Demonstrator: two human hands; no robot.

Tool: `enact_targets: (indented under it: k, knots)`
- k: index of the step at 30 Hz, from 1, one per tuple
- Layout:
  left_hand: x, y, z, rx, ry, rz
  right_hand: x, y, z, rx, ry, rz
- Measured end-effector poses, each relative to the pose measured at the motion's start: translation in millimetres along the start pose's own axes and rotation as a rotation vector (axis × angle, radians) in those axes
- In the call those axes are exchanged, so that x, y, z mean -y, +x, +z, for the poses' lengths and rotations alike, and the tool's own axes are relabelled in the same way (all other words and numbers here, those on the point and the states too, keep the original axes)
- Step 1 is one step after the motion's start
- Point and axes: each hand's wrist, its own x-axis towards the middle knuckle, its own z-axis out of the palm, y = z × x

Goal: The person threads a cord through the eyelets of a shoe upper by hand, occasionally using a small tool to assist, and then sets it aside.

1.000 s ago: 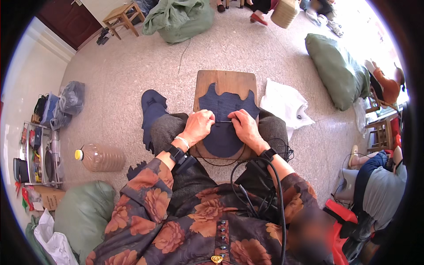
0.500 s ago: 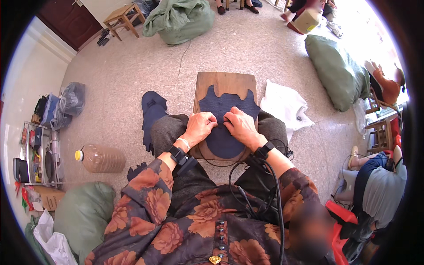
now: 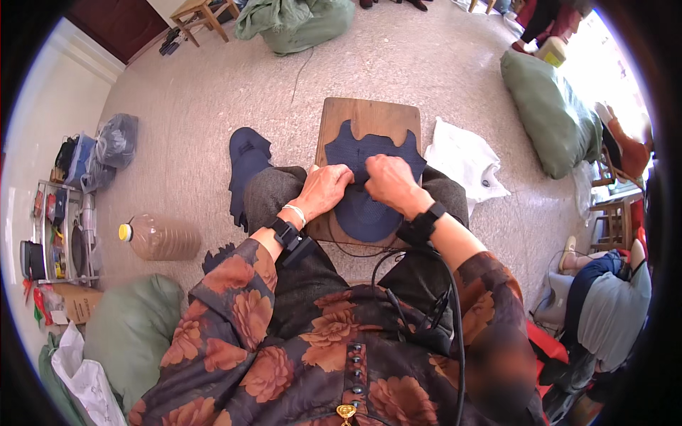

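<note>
A dark blue, shaped piece of fabric lies on a wooden board that rests across my knees. My left hand presses on the fabric's left side, fingers curled over its edge. My right hand sits just beside it, fingers pinched together on the middle of the fabric. The two hands nearly touch. Both wrists wear black bands, and a black cable runs from the right one down over my lap. What is between the right fingertips is too small to tell.
A white cloth lies right of the board. Green sacks stand at the far right, top and lower left. A plastic bottle lies on the floor at left, beyond it a shelf rack. Another person sits at lower right.
My right hand has moved left along the fabric and closed up against my left hand. A person at the top right has shifted out of the middle of the floor.
</note>
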Motion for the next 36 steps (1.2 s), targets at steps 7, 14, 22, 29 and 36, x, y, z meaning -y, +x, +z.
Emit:
enact_targets:
  k: [7,14,22,29,36]
  knots:
    - [0,-3,0,-0.03,-0.015,0.022,-65,-42,-17,-0.261,0.201,0.421]
    - [-17,-4,-11,0.023,0.006,-0.049,-58,-50,-23,-0.396,0.567,0.376]
    - [-29,-6,-24,0.065,-0.323,-0.08,-27,-55,-58,-0.112,1.473,0.466]
    - [-20,-15,-23,0.03,-0.603,-0.271,-15,-45,-48,-0.215,1.534,0.421]
    - [-24,-47,-16,0.039,-0.626,-0.314,-17,-13,-19,-0.135,0.968,0.304]
